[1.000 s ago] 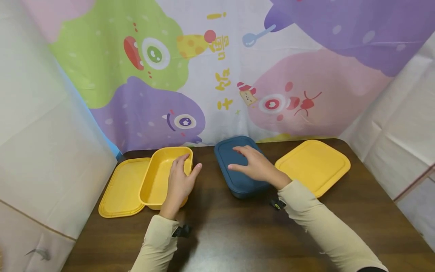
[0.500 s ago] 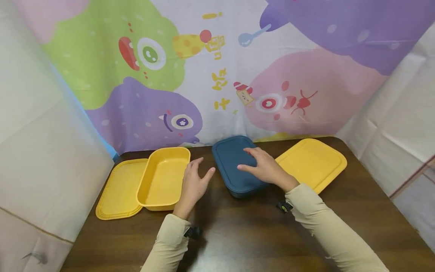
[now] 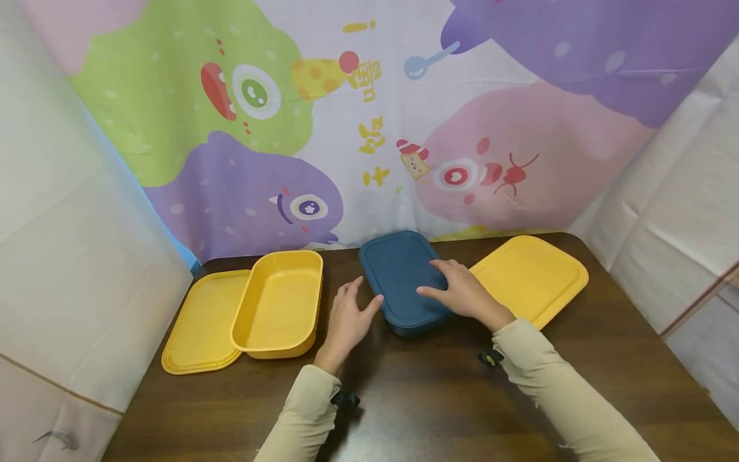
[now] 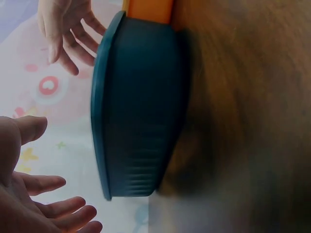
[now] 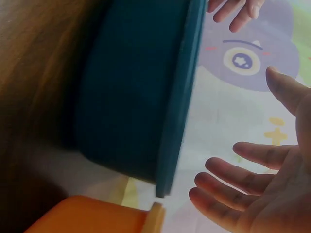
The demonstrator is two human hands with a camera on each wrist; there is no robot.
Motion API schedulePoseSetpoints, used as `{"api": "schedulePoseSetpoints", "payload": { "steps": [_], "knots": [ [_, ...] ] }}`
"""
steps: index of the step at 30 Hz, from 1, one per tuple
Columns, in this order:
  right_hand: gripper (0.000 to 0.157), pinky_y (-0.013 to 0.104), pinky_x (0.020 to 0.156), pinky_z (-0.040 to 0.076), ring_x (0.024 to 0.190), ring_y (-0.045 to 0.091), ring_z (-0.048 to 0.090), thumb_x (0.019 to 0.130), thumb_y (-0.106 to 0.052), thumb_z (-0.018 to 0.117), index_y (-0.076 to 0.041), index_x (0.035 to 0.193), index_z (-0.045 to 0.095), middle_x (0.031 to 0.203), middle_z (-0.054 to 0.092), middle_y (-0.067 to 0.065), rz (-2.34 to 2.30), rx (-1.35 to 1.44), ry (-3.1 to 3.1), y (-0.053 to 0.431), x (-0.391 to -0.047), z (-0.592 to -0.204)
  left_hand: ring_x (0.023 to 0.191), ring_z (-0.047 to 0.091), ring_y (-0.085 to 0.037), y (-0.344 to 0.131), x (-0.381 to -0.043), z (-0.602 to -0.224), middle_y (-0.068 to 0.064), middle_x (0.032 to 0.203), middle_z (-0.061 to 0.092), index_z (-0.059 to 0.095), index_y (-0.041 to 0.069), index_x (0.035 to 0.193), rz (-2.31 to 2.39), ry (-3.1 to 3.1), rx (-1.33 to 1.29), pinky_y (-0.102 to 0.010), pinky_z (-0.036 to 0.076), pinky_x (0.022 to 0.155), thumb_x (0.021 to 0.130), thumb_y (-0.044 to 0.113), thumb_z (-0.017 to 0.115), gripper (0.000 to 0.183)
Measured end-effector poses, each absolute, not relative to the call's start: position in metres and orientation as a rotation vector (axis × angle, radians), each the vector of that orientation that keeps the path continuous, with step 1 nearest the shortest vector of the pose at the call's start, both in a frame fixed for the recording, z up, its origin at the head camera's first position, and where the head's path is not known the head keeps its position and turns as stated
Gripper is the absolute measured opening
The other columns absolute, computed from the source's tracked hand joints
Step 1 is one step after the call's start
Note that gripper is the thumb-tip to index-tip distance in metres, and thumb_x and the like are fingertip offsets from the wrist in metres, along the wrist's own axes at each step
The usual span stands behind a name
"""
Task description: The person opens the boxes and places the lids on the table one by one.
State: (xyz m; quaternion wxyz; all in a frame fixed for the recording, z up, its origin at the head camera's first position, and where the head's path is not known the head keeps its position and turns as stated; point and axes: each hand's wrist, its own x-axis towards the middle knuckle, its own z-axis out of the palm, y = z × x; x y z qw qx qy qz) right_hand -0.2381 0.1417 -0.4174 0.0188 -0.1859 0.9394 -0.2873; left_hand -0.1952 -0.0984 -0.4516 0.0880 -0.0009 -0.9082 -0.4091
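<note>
A dark blue lidded box [image 3: 398, 276] stands near the back middle of the table, its lid on. My left hand [image 3: 348, 321] hovers at its left side with the thumb and fingers spread and holding nothing. Over the box's right part is my right hand [image 3: 464, 292], fingers parted and also holding nothing. In the left wrist view, a gap shows between the left hand [image 4: 43, 194] and the blue box [image 4: 141, 107]. The right wrist view likewise has the right hand [image 5: 262, 179] apart from the lid's edge.
An uncovered yellow box [image 3: 280, 301] stands at the left, overlapping a yellow lid [image 3: 202, 327]. Right of the blue box is another yellow lidded-looking piece [image 3: 531, 276], partly behind my right hand. A cartoon-printed cloth [image 3: 381, 212] hangs behind the brown table [image 3: 427, 398].
My left hand has moved right, from over the open yellow box to the blue box's left side. My right hand has shifted slightly right. The boxes stay in place on the table.
</note>
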Motion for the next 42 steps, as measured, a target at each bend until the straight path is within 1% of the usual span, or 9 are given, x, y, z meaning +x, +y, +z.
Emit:
{"api": "schedulePoseSetpoints", "payload": {
  "steps": [12, 21, 27, 35, 42],
  "knots": [
    [0.082, 0.057, 0.109, 0.037, 0.131, 0.043, 0.043, 0.088, -0.049, 0.066, 0.003, 0.146, 0.038, 0.143, 0.044, 0.028, -0.850, -0.484, 2.937, 0.150, -0.243, -0.431, 0.128, 0.046, -0.044, -0.086, -0.198, -0.464, -0.027, 0.140, 0.047, 0.046, 0.000, 0.142, -1.200, -2.751, -0.023, -0.057, 0.038, 0.106, 0.090, 0.039, 0.065, 0.068],
    [0.079, 0.057, 0.110, 0.035, 0.133, 0.045, 0.041, 0.091, -0.048, 0.063, 0.005, 0.144, 0.039, 0.144, 0.044, 0.029, -0.797, -0.431, 2.962, 0.149, -0.247, -0.438, 0.128, 0.048, -0.042, -0.079, -0.198, -0.472, -0.027, 0.141, 0.047, 0.041, -0.002, 0.145, -1.212, -2.788, -0.010, -0.056, 0.039, 0.106, 0.091, 0.041, 0.066, 0.073],
    [0.077, 0.057, 0.109, 0.036, 0.132, 0.047, 0.041, 0.093, -0.047, 0.060, 0.006, 0.144, 0.038, 0.144, 0.044, 0.030, -0.712, -0.430, 2.961, 0.149, -0.247, -0.437, 0.129, 0.048, -0.043, -0.075, -0.198, -0.472, -0.026, 0.142, 0.045, 0.038, -0.001, 0.147, -1.235, -2.804, 0.008, -0.056, 0.038, 0.107, 0.091, 0.041, 0.065, 0.075],
    [0.075, 0.056, 0.108, 0.038, 0.130, 0.046, 0.045, 0.093, -0.046, 0.060, 0.007, 0.144, 0.039, 0.142, 0.047, 0.030, -0.649, -0.406, 2.972, 0.149, -0.245, -0.435, 0.129, 0.048, -0.042, -0.071, -0.198, -0.474, -0.026, 0.143, 0.045, 0.033, -0.003, 0.148, -1.277, -2.811, 0.036, -0.055, 0.039, 0.107, 0.090, 0.040, 0.067, 0.080],
    [0.074, 0.056, 0.104, 0.042, 0.124, 0.045, 0.051, 0.093, -0.044, 0.061, 0.008, 0.142, 0.041, 0.137, 0.052, 0.030, -0.599, -0.376, 2.976, 0.150, -0.241, -0.433, 0.124, 0.051, -0.042, -0.074, -0.201, -0.476, -0.026, 0.138, 0.049, 0.034, -0.004, 0.147, -1.293, -2.807, 0.040, -0.055, 0.041, 0.104, 0.089, 0.034, 0.067, 0.077]
  ]
}}
